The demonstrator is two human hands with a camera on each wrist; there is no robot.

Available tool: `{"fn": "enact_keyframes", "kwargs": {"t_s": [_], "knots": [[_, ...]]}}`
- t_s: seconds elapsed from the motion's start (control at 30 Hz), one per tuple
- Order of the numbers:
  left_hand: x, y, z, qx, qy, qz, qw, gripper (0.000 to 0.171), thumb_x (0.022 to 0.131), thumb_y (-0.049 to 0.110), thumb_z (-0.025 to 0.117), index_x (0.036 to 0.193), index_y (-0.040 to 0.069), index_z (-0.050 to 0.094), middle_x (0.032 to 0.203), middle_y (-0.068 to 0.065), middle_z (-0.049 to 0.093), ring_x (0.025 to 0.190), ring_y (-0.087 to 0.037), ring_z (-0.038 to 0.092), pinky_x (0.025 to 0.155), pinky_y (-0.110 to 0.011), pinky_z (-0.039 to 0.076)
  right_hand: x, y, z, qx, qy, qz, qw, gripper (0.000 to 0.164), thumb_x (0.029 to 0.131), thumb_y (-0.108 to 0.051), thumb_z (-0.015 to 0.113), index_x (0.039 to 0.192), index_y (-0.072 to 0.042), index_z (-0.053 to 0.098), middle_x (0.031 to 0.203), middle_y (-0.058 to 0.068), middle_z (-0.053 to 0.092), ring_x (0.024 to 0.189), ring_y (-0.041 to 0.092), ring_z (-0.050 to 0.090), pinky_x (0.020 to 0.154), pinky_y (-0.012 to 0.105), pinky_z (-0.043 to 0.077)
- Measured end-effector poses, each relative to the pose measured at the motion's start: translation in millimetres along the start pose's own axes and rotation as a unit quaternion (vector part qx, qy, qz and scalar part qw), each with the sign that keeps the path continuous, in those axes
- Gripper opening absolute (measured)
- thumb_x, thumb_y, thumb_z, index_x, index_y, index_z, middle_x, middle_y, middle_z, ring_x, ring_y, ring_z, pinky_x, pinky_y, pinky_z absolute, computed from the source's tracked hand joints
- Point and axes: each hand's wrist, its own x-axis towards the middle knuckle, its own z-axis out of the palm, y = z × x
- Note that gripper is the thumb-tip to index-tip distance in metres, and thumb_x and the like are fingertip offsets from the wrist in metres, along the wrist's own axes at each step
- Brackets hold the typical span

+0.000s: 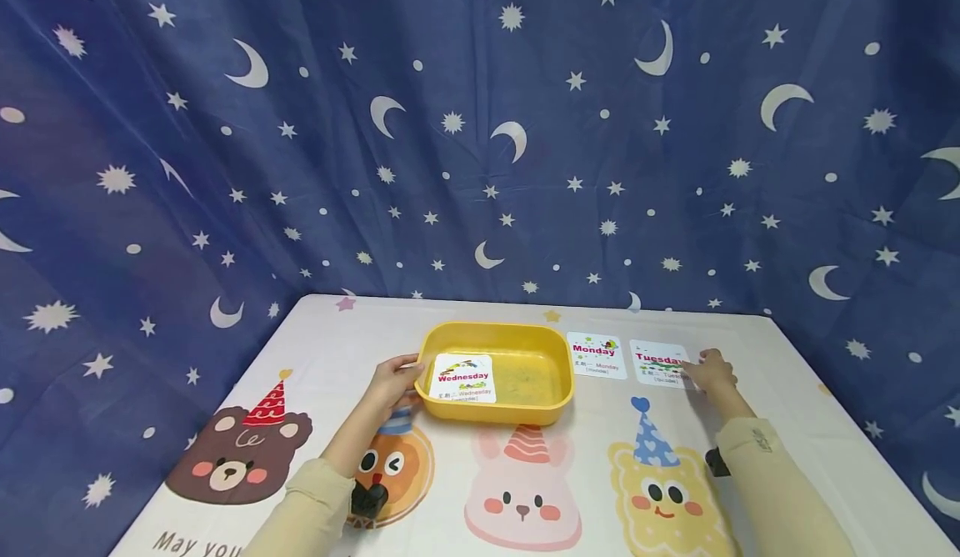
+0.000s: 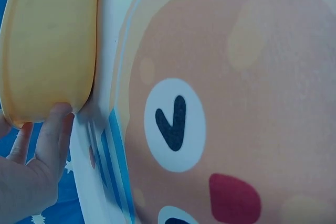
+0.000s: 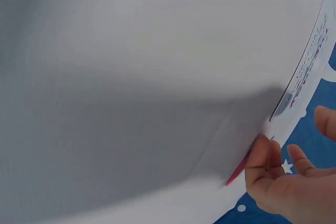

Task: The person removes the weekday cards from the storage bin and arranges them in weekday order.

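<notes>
A yellow plastic tray [image 1: 531, 382] stands near the back of the table. My left hand [image 1: 393, 383] grips its left end, with the fingers against the outer wall in the left wrist view. Inside the tray, toward the left, lies a white Wednesday card [image 1: 463, 378]. To the right of the tray a Monday card [image 1: 597, 357] and a Tuesday card [image 1: 660, 365] lie side by side, face up. My right hand [image 1: 712, 373] is at the Tuesday card's right edge, fingers loosely bent and apart. In the right wrist view its fingertips [image 3: 261, 148] come down just beside a card [image 3: 304, 69].
A white tablecloth [image 1: 300, 357] printed with cartoon animals covers the table. Behind the table's back edge hangs a dark blue curtain [image 1: 450, 207] with moons and stars. Black devices [image 1: 369, 500] are strapped at both wrists.
</notes>
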Motion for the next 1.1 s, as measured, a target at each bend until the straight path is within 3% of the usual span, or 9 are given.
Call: {"fn": "enact_keyframes", "kwargs": {"t_s": [0.27, 0.4, 0.57, 0.73, 0.87, 1.1], "knots": [[0.6, 1.4, -3.2, -0.005, 0.002, -0.004, 1.0, 0.043, 0.096, 0.014, 0.052, 0.137, 0.002, 0.045, 0.124, -0.026, 0.054, 0.087, -0.018, 0.065, 0.071, -0.029, 0.06, -11.2, -2.4, -0.2, 0.01, 0.03, -0.07, 0.997, 0.049, 0.093, -0.015, 0.044, 0.13, 0.015, 0.033, 0.122, 0.04, 0.044, 0.111, 0.053, 0.043, 0.091, 0.061, 0.04], [0.9, 2.9, -2.0, -0.001, -0.003, 0.001, 1.0, 0.044, 0.097, 0.015, 0.052, 0.137, 0.001, 0.044, 0.124, -0.027, 0.053, 0.085, -0.016, 0.065, 0.072, -0.029, 0.06, -19.1, -10.6, -0.6, 0.031, 0.042, -0.092, 0.994, 0.044, 0.092, -0.014, 0.045, 0.126, 0.013, 0.04, 0.112, 0.037, 0.05, 0.097, 0.045, 0.052, 0.075, 0.049, 0.046], [0.8, 1.7, -0.5, -0.004, -0.001, -0.005, 1.0, 0.043, 0.097, 0.015, 0.052, 0.137, 0.002, 0.045, 0.123, -0.026, 0.054, 0.081, -0.014, 0.065, 0.07, -0.028, 0.06, -28.8, -25.8, 1.2, 0.052, 0.055, -0.127, 0.989, 0.037, 0.093, -0.012, 0.048, 0.12, 0.012, 0.048, 0.102, 0.032, 0.055, 0.085, 0.036, 0.056, 0.061, 0.028, 0.044], [-0.5, 0.1, -1.0, -0.008, -0.002, -0.007, 0.9999, 0.043, 0.097, 0.015, 0.052, 0.137, 0.002, 0.045, 0.124, -0.026, 0.054, 0.085, -0.017, 0.065, 0.07, -0.028, 0.06, -40.1, -44.1, 7.3, 0.08, 0.06, -0.142, 0.985, 0.032, 0.093, -0.011, 0.049, 0.118, 0.009, 0.052, 0.103, 0.03, 0.055, 0.087, 0.033, 0.053, 0.063, 0.023, 0.04], [1.1, 0.1, 0.6, -0.009, -0.002, -0.006, 0.9999, 0.043, 0.096, 0.016, 0.053, 0.137, 0.003, 0.046, 0.125, -0.025, 0.054, 0.088, -0.019, 0.065, 0.07, -0.028, 0.06, -48.8, -58.2, 11.0, 0.122, 0.076, -0.168, 0.975, 0.028, 0.092, -0.007, 0.05, 0.114, 0.009, 0.056, 0.097, 0.026, 0.057, 0.076, 0.021, 0.051, 0.059, 0.019, 0.04], [2.7, -0.2, 0.5, -0.017, 0.0, -0.009, 0.9998, 0.042, 0.096, 0.015, 0.053, 0.136, 0.002, 0.047, 0.125, -0.027, 0.054, 0.08, -0.016, 0.065, 0.066, -0.027, 0.06, -63.7, -85.1, 19.4, 0.21, 0.006, -0.166, 0.964, 0.03, 0.093, -0.007, 0.049, 0.119, 0.008, 0.053, 0.088, 0.009, 0.061, 0.061, 0.0, 0.052, 0.058, 0.016, 0.051]]}}
